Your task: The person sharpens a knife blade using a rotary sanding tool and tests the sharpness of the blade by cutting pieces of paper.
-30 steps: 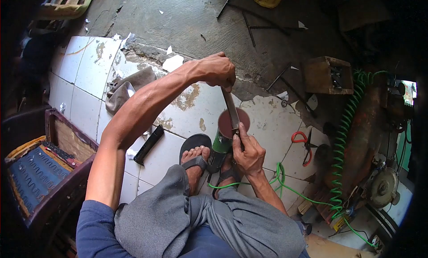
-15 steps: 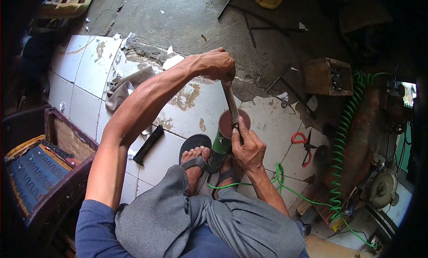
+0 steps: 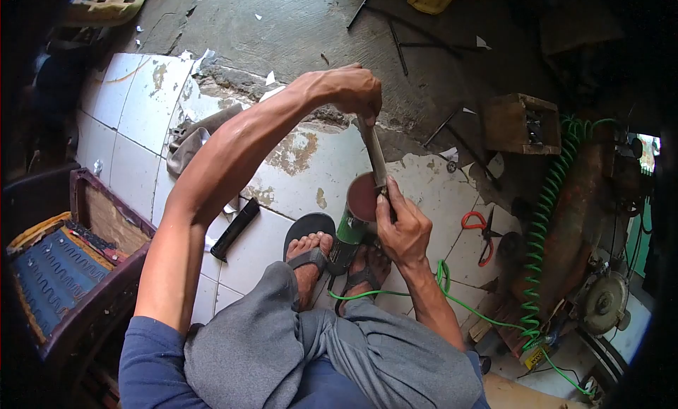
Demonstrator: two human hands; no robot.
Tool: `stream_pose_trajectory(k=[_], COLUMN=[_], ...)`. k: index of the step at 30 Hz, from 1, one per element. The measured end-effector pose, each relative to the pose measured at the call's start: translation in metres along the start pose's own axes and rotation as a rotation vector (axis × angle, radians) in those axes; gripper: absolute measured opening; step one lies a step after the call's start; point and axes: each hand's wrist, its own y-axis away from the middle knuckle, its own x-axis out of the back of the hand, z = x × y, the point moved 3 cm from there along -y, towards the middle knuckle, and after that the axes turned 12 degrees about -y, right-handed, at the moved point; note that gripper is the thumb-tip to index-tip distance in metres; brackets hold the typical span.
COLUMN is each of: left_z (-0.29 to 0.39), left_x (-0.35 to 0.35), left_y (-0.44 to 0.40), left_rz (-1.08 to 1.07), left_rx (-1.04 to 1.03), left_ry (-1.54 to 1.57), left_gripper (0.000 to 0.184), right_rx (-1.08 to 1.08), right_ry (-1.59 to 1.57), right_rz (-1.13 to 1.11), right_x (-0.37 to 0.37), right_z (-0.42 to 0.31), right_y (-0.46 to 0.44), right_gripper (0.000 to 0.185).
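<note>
My left hand (image 3: 358, 91) is closed around the upper end of a long, narrow, blade-like metal strip (image 3: 374, 152), whose top is hidden in the fist. The strip slants down to my right hand (image 3: 405, 229), where thumb and fingers pinch its lower end. Directly below stands a green power grinder (image 3: 348, 231) with a round reddish-brown abrasive disc (image 3: 361, 197) facing up, held upright between my sandalled feet. The strip's lower end is over the disc's right edge; I cannot tell whether they touch. A green cord (image 3: 381, 292) lies behind my right foot.
Red-handled scissors (image 3: 480, 234) lie on the tiles at right, with a wooden box (image 3: 521, 123) farther back. A coiled green hose (image 3: 540, 246) hangs on the right. At left are a black bar-shaped object (image 3: 235, 229), a grey cloth (image 3: 199, 137) and a springed seat frame (image 3: 78, 278).
Both hands and the strip have shifted slightly right. The strip's lower end has moved from over the middle of the disc to its right edge. The grinder stays in place.
</note>
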Motion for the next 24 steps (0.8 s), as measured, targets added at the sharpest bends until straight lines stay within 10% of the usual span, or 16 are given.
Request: stream_pose_trajectory(k=[24], left_z=[0.066], left_x=[-0.043], left_y=[0.050], left_rz=[0.181], left_rx=[-0.052], left_ry=[0.067], left_gripper=[0.016], right_rx=[-0.021], right_ry=[-0.094], right_rz=[-0.184], right_x=[0.024], right_z=[0.011], right_y=[0.076], right_gripper=[0.050])
